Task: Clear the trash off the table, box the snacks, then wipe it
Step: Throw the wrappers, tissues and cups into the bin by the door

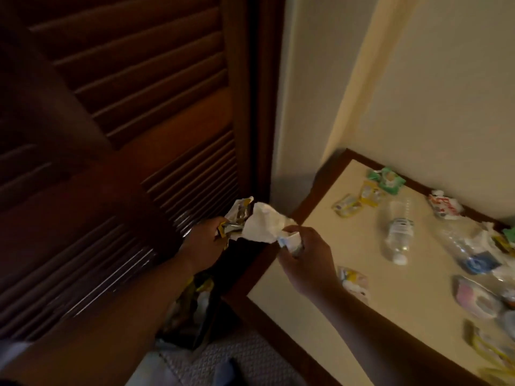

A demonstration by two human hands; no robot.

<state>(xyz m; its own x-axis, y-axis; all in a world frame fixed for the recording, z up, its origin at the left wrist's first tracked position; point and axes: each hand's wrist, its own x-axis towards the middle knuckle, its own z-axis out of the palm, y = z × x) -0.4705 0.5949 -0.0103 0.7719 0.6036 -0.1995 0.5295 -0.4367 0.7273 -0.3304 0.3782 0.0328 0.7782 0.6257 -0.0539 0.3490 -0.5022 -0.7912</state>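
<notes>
Foil wrappers (237,217) and tissue (263,227) held over the bin (189,310)
The bin sits just below the left hand (203,242), which grips the foil wrappers; the right hand (306,257) alongside clutches the tissue; beyond, a bottle (398,232) and packets (345,204) litter the table (390,316).

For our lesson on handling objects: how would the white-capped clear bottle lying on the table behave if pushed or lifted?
Lying on its side, the bottle probably rolls if nudged. It looks clear through, so likely empty and light. Thin walls may dent when squeezed.

left hand (204,243) gripping wrappers (237,215), right hand (309,260) gripping crumpled tissue (264,227); bottle (398,232), packets (387,179) on table (426,280)
</notes>
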